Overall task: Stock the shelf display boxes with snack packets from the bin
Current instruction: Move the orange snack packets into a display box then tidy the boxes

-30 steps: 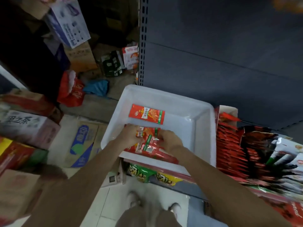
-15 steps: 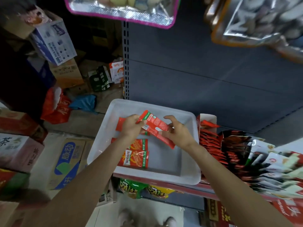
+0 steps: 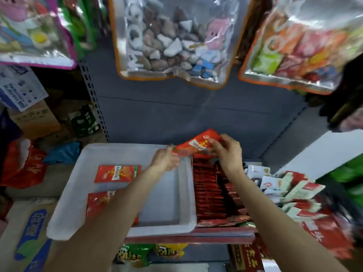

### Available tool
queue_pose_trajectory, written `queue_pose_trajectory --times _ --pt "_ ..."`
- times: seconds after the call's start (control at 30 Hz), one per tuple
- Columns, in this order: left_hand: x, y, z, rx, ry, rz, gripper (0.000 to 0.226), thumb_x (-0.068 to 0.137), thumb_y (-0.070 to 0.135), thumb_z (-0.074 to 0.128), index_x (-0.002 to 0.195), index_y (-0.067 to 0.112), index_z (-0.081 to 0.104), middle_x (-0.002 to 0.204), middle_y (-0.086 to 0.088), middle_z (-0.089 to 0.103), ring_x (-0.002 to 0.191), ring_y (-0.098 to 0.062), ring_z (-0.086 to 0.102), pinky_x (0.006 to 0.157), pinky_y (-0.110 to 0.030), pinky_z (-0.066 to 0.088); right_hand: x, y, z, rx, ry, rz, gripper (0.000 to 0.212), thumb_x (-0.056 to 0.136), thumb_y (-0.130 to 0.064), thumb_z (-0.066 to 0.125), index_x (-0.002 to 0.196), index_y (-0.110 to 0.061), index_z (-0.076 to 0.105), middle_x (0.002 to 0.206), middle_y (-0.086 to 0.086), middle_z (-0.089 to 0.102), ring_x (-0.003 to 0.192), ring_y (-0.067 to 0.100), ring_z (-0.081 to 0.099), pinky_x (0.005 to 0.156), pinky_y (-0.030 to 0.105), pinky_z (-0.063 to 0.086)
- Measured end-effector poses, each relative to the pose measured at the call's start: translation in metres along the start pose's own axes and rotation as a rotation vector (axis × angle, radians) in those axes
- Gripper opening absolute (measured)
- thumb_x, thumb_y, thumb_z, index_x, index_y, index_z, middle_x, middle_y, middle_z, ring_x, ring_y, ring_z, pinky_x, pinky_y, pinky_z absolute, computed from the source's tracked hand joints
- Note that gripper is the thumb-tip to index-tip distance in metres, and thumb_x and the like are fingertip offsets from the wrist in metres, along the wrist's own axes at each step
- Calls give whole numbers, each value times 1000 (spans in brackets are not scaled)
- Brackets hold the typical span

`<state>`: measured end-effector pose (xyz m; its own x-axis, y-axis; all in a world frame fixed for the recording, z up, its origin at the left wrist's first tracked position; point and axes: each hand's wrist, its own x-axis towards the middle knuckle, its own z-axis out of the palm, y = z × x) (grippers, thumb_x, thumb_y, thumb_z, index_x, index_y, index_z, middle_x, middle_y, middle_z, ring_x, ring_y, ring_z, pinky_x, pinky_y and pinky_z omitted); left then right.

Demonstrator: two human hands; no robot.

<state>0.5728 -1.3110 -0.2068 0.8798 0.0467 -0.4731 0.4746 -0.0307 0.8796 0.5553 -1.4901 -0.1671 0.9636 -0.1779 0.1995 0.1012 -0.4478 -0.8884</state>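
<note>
A white plastic bin (image 3: 184, 193) sits on the shelf with two red snack packets inside: one (image 3: 117, 173) lies flat near the back left, another (image 3: 98, 203) is partly hidden under my left forearm. My left hand (image 3: 167, 159) and my right hand (image 3: 227, 152) together hold a small stack of red packets (image 3: 196, 145) above the back end of the red display box (image 3: 212, 193), which stands just right of the bin and is packed with upright red packets.
Large clear bags of sweets (image 3: 172, 40) hang overhead. White and red packet boxes (image 3: 284, 189) crowd the shelf to the right. Cardboard cartons (image 3: 29, 232) and a red bag (image 3: 25, 165) lie on the floor at left. Green and yellow packets (image 3: 149, 252) sit on the shelf below.
Both hands lifted the packets out of the bin and carried them right, to above the display box. The camera tilted up, bringing the hanging bags into view.
</note>
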Motion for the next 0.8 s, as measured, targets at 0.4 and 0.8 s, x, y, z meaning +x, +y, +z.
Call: queue_pose_trajectory --times 0.4,0.8 --pt "0 -1 50 515 -155 342 37 93 0 42 121 13 62 125 -6 60 110 -18 58 94 -25 45 23 22 -37 -232 76 -37 20 95 -24 53 103 -8 62 96 13 63 85 28 63 77 36 50" --pt "2 -5 38 542 -140 376 33 92 3 47 117 16 62 116 0 64 111 -12 57 99 -27 43 25 18 -2 -992 -395 -168 27 96 -9 44 117 -16 59 114 8 58 106 30 56 76 35 45"
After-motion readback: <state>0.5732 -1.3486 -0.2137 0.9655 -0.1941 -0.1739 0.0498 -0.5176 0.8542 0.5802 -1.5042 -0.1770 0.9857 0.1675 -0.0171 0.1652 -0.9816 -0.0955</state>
